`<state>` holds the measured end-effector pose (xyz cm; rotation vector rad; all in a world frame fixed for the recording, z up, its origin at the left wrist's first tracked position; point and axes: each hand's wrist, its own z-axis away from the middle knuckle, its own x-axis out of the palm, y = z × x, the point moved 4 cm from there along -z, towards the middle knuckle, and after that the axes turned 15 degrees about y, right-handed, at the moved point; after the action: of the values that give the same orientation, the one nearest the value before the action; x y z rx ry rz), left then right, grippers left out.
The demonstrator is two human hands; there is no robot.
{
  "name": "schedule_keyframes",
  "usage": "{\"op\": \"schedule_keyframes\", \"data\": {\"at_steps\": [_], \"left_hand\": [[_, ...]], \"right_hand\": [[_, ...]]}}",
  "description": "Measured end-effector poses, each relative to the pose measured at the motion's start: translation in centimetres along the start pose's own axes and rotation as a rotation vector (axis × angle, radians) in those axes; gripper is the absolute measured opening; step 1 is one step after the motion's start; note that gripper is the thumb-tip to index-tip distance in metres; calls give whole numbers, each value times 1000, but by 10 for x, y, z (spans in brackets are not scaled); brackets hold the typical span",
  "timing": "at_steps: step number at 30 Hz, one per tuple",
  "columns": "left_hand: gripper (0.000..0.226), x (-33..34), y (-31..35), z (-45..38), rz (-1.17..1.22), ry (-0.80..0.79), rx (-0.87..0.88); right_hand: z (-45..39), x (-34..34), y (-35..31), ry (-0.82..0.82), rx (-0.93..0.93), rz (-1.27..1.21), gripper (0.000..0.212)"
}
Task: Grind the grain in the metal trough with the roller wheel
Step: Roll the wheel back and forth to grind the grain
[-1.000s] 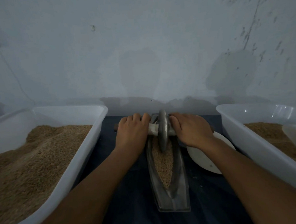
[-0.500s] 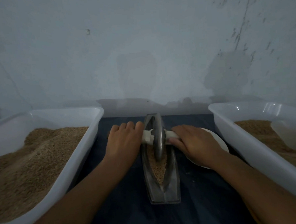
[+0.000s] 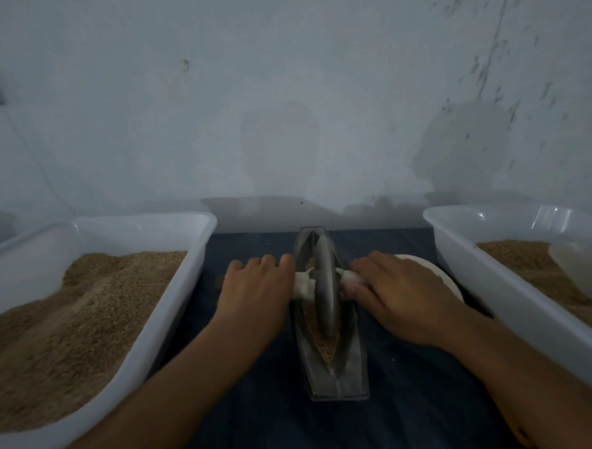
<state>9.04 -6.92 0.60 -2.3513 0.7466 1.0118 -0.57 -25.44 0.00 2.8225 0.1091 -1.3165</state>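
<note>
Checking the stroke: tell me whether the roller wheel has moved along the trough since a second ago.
Yes. Against the metal trough, the roller wheel has rolled from the far end toward the person.

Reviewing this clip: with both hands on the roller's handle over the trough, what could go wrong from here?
1. The left hand and right hand grip close to the roller wheel; fingers could get pinched against the metal trough.
2. Grain could be pushed over the trough's near end onto the dark cloth.
</note>
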Motion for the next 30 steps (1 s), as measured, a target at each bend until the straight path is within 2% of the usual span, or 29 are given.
{"op": "schedule_keyframes", "data": {"at_steps": [4,9,15,20,23,27,30], "left_hand": [[36,4,3,-5,-19,14,10],[36,17,0,-22,-6,42,15],[40,35,-8,-43,65,71,-15],[54,45,-10,-55,59,96,-60],[49,44,-12,-55,42,93,-78],[27,38,-8,-41,-31,104,-59],[22,31,-6,-29,-62,34,-36]], "right_hand": [[-5,8,-4,-26,65,-9,55],[-23,21,4,-31,131,-38,56],[-57,34,17,-72,184,64,67],[-76,42,27,-88,219,95,55],[-75,42,25,-33,201,85,52],[-59,35,17,-19,198,56,56],[-43,27,5,22,204,57,58]]}}
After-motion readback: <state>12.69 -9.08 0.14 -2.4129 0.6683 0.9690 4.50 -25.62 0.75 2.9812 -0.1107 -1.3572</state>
